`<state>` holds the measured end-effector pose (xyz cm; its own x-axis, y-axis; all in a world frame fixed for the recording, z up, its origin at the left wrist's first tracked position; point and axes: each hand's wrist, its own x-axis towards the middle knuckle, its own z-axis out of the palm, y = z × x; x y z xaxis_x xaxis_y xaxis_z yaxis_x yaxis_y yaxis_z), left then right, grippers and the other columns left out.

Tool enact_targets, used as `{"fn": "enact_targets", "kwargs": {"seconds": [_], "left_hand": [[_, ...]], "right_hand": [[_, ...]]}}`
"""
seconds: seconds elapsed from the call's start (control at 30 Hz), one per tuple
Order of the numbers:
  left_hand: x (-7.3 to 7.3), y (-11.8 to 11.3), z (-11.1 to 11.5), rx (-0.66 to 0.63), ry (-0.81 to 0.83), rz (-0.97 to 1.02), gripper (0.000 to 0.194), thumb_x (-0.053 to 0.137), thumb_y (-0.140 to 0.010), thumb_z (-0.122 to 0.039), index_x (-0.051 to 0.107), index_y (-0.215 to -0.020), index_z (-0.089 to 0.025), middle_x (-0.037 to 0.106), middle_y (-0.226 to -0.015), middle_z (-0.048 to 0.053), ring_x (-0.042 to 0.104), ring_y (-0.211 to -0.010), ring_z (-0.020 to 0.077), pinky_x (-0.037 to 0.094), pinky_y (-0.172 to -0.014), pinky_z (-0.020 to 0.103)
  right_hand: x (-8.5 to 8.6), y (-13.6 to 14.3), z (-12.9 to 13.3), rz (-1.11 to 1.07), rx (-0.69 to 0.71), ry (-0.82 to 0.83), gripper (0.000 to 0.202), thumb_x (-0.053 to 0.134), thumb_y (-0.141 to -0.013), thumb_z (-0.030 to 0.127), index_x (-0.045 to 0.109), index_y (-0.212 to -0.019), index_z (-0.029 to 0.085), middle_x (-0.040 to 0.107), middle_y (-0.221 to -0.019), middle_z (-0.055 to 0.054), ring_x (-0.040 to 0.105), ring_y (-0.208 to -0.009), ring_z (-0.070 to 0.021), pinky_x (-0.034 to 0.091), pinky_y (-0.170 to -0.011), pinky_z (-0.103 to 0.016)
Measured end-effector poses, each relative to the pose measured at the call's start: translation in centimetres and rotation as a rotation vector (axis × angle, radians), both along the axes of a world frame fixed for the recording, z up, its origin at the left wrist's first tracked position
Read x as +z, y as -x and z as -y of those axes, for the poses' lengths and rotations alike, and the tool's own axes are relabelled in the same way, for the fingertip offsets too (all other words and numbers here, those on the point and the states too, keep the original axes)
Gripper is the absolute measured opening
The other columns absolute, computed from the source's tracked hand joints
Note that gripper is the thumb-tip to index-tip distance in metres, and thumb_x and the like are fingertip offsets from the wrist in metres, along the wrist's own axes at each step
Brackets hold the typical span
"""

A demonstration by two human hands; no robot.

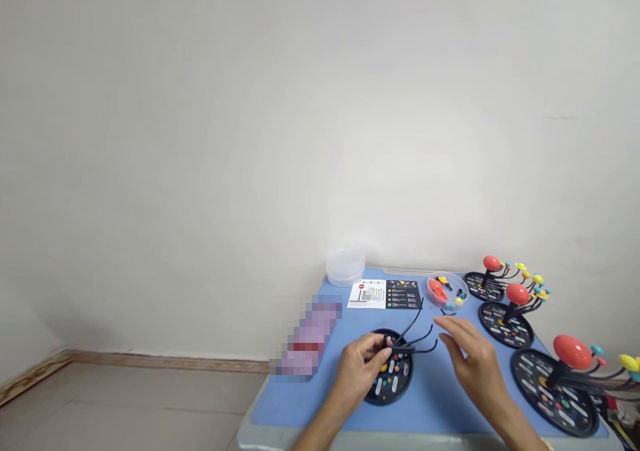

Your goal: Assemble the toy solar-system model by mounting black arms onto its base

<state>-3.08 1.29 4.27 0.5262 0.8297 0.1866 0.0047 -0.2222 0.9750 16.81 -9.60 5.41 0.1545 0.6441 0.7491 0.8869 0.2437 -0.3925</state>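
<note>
My left hand [357,369] is closed on a black post with curved thin arms [415,345] fanning out to the right. The post is held over a round black base [391,384] printed with small coloured planets and labels. Nearby on the right, my right hand [473,354] has its fingers apart and holds nothing, close to the tips of the arms. Just beyond its fingertips a small curved black piece [449,313] lies on the blue mat.
Three planet models [573,352] with red balls stand along the right. Behind are a clear dish [448,291] of coloured parts, a printed sheet [385,294] and clear round containers [345,267]. A blurred purple item [313,337] lies at the left edge.
</note>
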Motion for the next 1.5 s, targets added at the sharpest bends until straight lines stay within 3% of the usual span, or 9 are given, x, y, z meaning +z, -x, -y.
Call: {"fn": "enact_targets", "kwargs": {"seconds": [0.2, 0.4, 0.5, 0.73, 0.97, 1.13, 1.3, 1.4, 1.5], "left_hand": [[-0.2, -0.2, -0.2, 0.000, 0.012, 0.011, 0.022, 0.068, -0.069, -0.037, 0.069, -0.076, -0.016, 0.068, -0.074, 0.002, 0.062, -0.065, 0.0163, 0.050, -0.061, 0.023], [0.0, -0.1, -0.1, -0.005, 0.036, 0.001, 0.024, 0.068, -0.069, -0.039, 0.069, -0.078, -0.017, 0.068, -0.073, 0.001, 0.062, -0.063, 0.0160, 0.050, -0.060, 0.023], [-0.1, -0.1, -0.2, 0.003, 0.053, 0.007, 0.025, 0.071, -0.067, -0.039, 0.070, -0.077, -0.016, 0.069, -0.072, 0.002, 0.062, -0.060, 0.0159, 0.050, -0.059, 0.024], [-0.1, 0.0, -0.1, -0.012, 0.044, 0.024, 0.025, 0.071, -0.068, -0.037, 0.072, -0.081, -0.016, 0.071, -0.077, 0.004, 0.066, -0.065, 0.0182, 0.053, -0.060, 0.024], [0.4, 0.6, 0.0, 0.025, -0.078, 0.009, 0.031, 0.069, -0.073, -0.040, 0.073, -0.094, -0.017, 0.073, -0.090, 0.007, 0.069, -0.071, 0.0201, 0.058, -0.063, 0.028], [0.5, 1.1, 0.0, 0.188, -0.283, 0.085, 0.027, 0.065, -0.081, -0.040, 0.073, -0.093, -0.017, 0.073, -0.092, 0.009, 0.070, -0.076, 0.0212, 0.059, -0.065, 0.029], [1.5, 1.4, 1.8, 0.371, -0.718, 0.221, 0.010, 0.062, -0.086, -0.019, 0.072, -0.085, -0.020, 0.072, -0.079, 0.004, 0.068, -0.073, 0.0172, 0.056, -0.064, 0.024], [1.7, 0.9, 3.6, 0.207, -0.846, 0.241, 0.015, 0.059, -0.087, -0.010, 0.069, -0.090, -0.021, 0.071, -0.074, 0.002, 0.065, -0.066, 0.0138, 0.053, -0.064, 0.023], [1.1, -0.2, 5.0, 0.088, -0.775, 0.159, 0.013, 0.058, -0.089, -0.014, 0.069, -0.087, -0.021, 0.071, -0.072, 0.002, 0.065, -0.062, 0.0135, 0.052, -0.060, 0.021]], "right_hand": [[-0.9, -4.7, 0.3, 0.036, -0.300, 0.236, 0.035, 0.043, -0.088, 0.015, 0.071, -0.108, 0.021, 0.072, -0.111, -0.010, 0.069, -0.095, -0.0246, 0.054, -0.079, -0.036], [-0.6, -5.0, -0.7, 0.213, -0.529, 0.699, 0.034, 0.043, -0.088, 0.008, 0.073, -0.098, 0.019, 0.072, -0.099, -0.010, 0.068, -0.093, -0.0213, 0.044, -0.068, -0.024], [-0.3, -4.8, -1.4, 0.262, -0.554, 0.807, 0.030, 0.043, -0.091, 0.011, 0.073, -0.093, 0.018, 0.072, -0.094, -0.010, 0.067, -0.092, -0.0215, 0.039, -0.064, -0.024], [0.0, -4.4, -2.0, 0.365, -0.487, 0.832, 0.030, 0.042, -0.092, 0.009, 0.071, -0.090, 0.016, 0.070, -0.095, -0.011, 0.064, -0.094, -0.0237, 0.037, -0.068, -0.026], [1.7, -3.9, -1.3, 0.525, -0.233, 0.970, 0.033, 0.041, -0.084, -0.003, 0.070, -0.088, 0.013, 0.072, -0.095, -0.013, 0.065, -0.088, -0.0221, 0.033, -0.066, -0.027], [2.6, -3.9, -0.6, 0.524, -0.176, 1.019, 0.025, 0.049, -0.074, 0.000, 0.069, -0.078, 0.014, 0.074, -0.087, -0.013, 0.065, -0.079, -0.0214, 0.028, -0.060, -0.028], [2.6, -4.2, 0.6, 0.412, -0.126, 0.973, 0.024, 0.048, -0.066, 0.001, 0.065, -0.072, 0.017, 0.071, -0.078, -0.007, 0.060, -0.071, -0.0169, 0.026, -0.058, -0.026], [2.6, -4.0, 1.9, 0.292, -0.109, 0.880, 0.024, 0.046, -0.067, 0.002, 0.062, -0.073, 0.018, 0.068, -0.075, -0.003, 0.057, -0.068, -0.0149, 0.028, -0.059, -0.025], [2.9, -3.0, 3.1, 0.170, -0.077, 0.828, 0.022, 0.045, -0.072, 0.006, 0.061, -0.077, 0.019, 0.064, -0.069, 0.000, 0.053, -0.063, -0.0130, 0.030, -0.058, -0.024]]}}
